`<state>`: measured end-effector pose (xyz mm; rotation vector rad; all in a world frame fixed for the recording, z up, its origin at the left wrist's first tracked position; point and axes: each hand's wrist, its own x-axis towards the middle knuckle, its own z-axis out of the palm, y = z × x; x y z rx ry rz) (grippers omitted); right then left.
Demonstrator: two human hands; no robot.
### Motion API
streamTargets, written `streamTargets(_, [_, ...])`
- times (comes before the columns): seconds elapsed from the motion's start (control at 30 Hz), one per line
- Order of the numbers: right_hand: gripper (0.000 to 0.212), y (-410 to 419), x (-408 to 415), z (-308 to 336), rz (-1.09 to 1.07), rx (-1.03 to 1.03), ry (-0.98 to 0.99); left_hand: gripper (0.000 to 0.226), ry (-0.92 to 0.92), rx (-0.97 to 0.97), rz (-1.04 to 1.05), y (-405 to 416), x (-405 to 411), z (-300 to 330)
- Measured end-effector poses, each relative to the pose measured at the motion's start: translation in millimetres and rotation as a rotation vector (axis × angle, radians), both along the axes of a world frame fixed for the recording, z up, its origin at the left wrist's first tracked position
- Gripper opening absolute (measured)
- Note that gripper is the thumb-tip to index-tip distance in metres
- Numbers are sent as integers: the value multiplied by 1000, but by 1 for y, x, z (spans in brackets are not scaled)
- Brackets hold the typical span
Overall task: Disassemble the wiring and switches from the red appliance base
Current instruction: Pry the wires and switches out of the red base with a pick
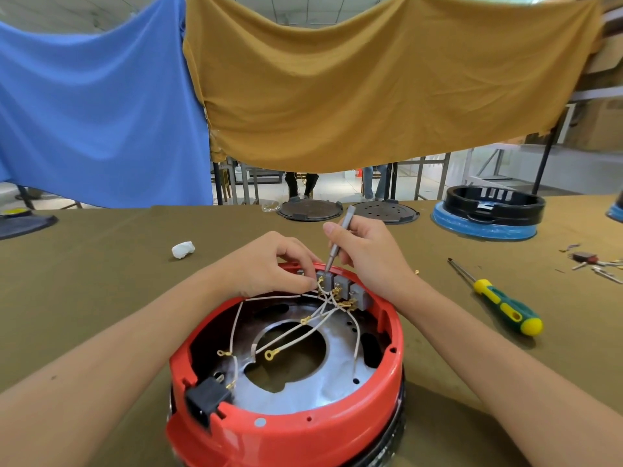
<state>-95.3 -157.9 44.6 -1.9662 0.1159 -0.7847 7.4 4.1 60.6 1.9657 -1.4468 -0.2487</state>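
The red appliance base lies open in front of me, with a metal plate inside. White wires with brass ring terminals run from three grey switches on its far rim. My left hand pinches a wire terminal at the leftmost switch. My right hand grips a thin grey metal tool, its tip set on the top of that same switch. A black power socket sits in the near left wall of the base.
A green and yellow screwdriver lies to the right of the base. Loose metal parts lie at the far right. A white wad lies to the left. Two dark round plates, a black-and-blue base stand at the back.
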Motion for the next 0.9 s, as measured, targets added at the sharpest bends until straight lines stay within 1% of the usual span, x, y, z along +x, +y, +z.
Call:
streamTargets(0.13, [40,-1,0,0,-11,52,41,13,4,-4,-4,0,1,-1])
streamTargets(0.23, [38,-1,0,-1,-3,121,67,13,7,10,-11,0,2,0])
streamTargets(0.43, [38,2,-3,-1,-32,0,1,11,17,6,-11,1,0,0])
streamTargets(0.57, [34,4,-4,1,-32,-99,-66,13,19,4,-2,1,1,0])
streamTargets(0.9, [35,1,0,0,-13,-63,-43,13,25,6,-9,1,1,0])
